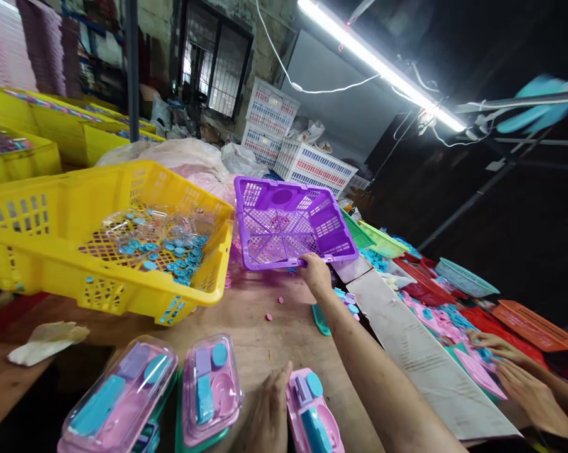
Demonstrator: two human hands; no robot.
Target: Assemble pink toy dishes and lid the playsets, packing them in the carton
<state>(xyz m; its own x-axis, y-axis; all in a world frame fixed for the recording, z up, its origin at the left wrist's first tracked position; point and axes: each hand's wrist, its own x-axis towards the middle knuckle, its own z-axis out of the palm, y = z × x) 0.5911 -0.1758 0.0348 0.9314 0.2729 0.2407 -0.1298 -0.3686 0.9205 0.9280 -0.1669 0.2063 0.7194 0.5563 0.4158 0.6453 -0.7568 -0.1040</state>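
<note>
My right hand (316,277) is closed around the front rim of a purple plastic basket (307,251), which is tilted toward me and has small pink bits on its mesh bottom. Low in the picture, my left hand (270,409) lies edge-on at the table with its fingers stretched out, holding nothing. Just right of it is a pink toy tray (314,412) with purple and blue pieces and no cover visible. To the left sit two similar toy sets under clear lids, a smaller one (211,387) and a larger one (123,396).
A yellow basket (99,270) with blue round pieces and clear covers stands at left. Small pink discs (268,317) dot the wooden table (250,346). White crates (312,165) are stacked behind. At right, a co-worker's hands (524,377) are among pink and blue parts.
</note>
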